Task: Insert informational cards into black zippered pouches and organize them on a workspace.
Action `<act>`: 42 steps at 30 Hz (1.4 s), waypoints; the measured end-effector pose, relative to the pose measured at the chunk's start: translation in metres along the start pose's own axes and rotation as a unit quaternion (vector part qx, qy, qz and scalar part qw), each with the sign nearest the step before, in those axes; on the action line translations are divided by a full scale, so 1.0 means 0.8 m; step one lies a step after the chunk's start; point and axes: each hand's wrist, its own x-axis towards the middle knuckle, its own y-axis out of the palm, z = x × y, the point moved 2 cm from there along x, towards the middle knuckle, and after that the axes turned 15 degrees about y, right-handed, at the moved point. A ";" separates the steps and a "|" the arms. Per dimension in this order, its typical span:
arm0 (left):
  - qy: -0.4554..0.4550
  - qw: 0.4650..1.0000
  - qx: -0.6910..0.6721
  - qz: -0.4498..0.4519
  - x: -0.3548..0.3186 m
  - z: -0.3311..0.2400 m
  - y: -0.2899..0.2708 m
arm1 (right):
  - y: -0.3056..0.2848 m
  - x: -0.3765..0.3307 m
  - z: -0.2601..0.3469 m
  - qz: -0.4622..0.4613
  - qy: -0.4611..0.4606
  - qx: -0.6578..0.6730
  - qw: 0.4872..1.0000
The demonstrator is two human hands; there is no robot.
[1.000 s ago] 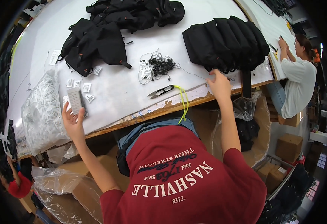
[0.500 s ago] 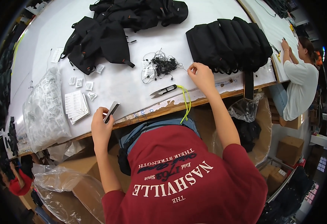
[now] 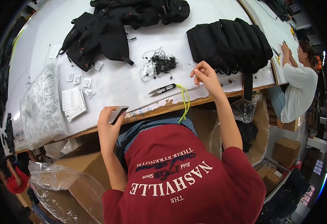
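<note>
My left hand [image 3: 110, 125] is at the table's front edge, its fingers closed round a stack of dark hang tags [image 3: 119, 114] with pale edges. My right hand [image 3: 207, 77] is raised over the table, thumb and fingers pinched on what looks like a thin string [image 3: 191, 65]. Left of it lies a tangled pile of black tag strings [image 3: 164, 64]. Thread snips [image 3: 162, 90] with a yellow-green cord [image 3: 186, 106] rest between the hands, nearer the edge. The row of folded black bags [image 3: 228, 46] stands just beyond my right hand.
More black bags [image 3: 105, 43] are heaped at the back left. A clear bag of white packets [image 3: 44, 108], several loose packets [image 3: 87, 82] and white printed cards [image 3: 73, 102] lie on the left. Plastic-lined cartons [image 3: 77, 194] stand below the edge. A co-worker [image 3: 299, 82] sits at the right.
My left hand has moved right along the edge with the tags, turning them. The right hand has shifted slightly up and right, away from the string pile, its fingers still pinched.
</note>
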 end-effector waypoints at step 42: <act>0.011 0.915 -0.403 0.028 0.005 -0.060 0.026 | 0.159 -0.093 0.032 0.244 -0.038 -0.122 0.961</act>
